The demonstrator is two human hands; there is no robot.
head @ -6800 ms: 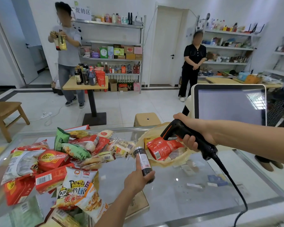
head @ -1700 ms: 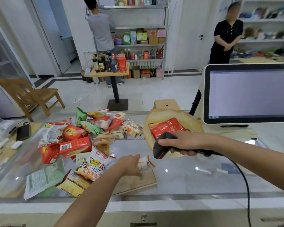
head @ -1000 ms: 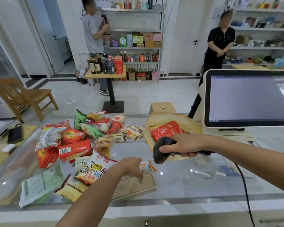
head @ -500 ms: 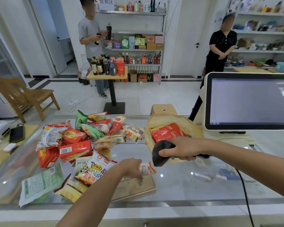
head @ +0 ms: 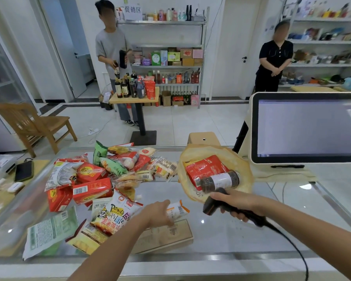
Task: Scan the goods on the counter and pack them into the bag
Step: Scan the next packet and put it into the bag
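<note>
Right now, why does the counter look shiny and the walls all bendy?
Head view: the glass counter mirrors lights as bright spots; the monitor carries a pale reflection at its right edge; the wide-angle lens bows the shelves near the edges.

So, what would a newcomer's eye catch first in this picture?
The bright heap of snack packets on the left of the glass counter stands out first. Right of it lies a yellow bag holding a red packet and a dark jar. In front, the left hand holds a small packet and the right hand grips a black scanner.
</note>
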